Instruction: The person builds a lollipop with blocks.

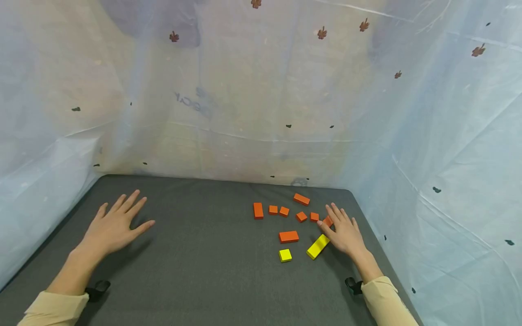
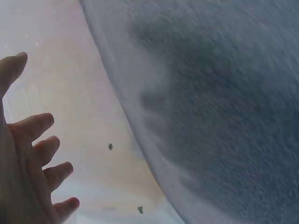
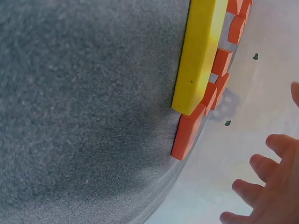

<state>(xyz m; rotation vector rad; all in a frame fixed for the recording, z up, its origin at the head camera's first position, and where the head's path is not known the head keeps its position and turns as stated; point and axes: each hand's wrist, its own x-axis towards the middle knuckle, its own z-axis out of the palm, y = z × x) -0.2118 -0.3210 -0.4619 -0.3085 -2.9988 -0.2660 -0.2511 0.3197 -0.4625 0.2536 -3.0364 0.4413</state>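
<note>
My left hand [image 1: 113, 226] hovers over the left side of the dark grey table [image 1: 195, 271], fingers spread and holding nothing. Over the right side, my right hand [image 1: 344, 231] is also spread and holds nothing. Beneath its fingertips lies an orange block [image 1: 328, 221], partly covered from the head camera. A long yellow block [image 1: 318, 246] lies just left of the right hand, and a small yellow cube [image 1: 285, 256] is farther left. Several orange pieces are scattered beyond, among them an oblong block [image 1: 288, 237], another oblong block [image 1: 258, 211] and a small cube [image 1: 273, 210].
A pale translucent sheet [image 1: 244, 113] with leaf prints rises behind the table and along its sides. One more orange oblong block [image 1: 302, 199] lies near the far edge. Dark straps [image 1: 98, 290] show at both wrists, beside beige sleeves [image 1: 57, 308].
</note>
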